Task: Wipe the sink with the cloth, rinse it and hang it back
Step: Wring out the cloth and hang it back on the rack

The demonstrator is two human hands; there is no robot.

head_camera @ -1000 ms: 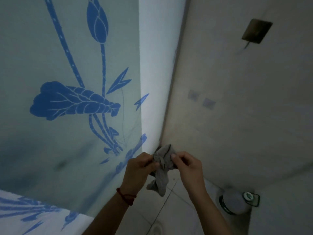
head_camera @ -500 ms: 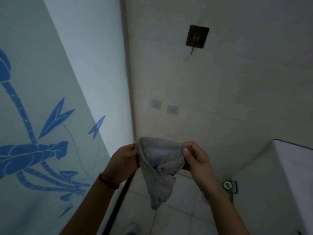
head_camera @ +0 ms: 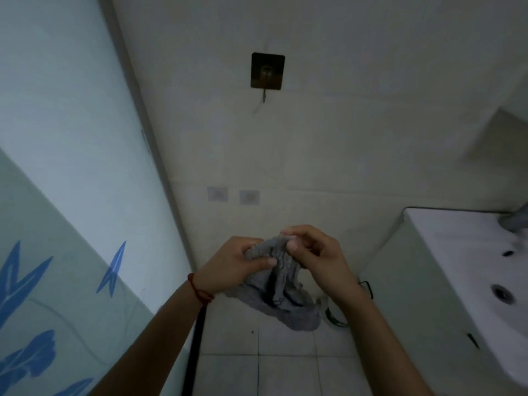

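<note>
Pinching the grey cloth (head_camera: 278, 284) — left hand (head_camera: 232, 265) and right hand (head_camera: 317, 260) both grip its top edge.

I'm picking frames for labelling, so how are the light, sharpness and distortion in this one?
Head view: dim, flat light with no glare; the wall hook and grey cloth read soft, both hands slightly blurred; wide-angle bending tilts the walls and stretches the sink at the right edge.

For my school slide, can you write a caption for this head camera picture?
Both hands, left hand and right hand, hold a crumpled grey knitted cloth below a square brown wall hook.
</note>
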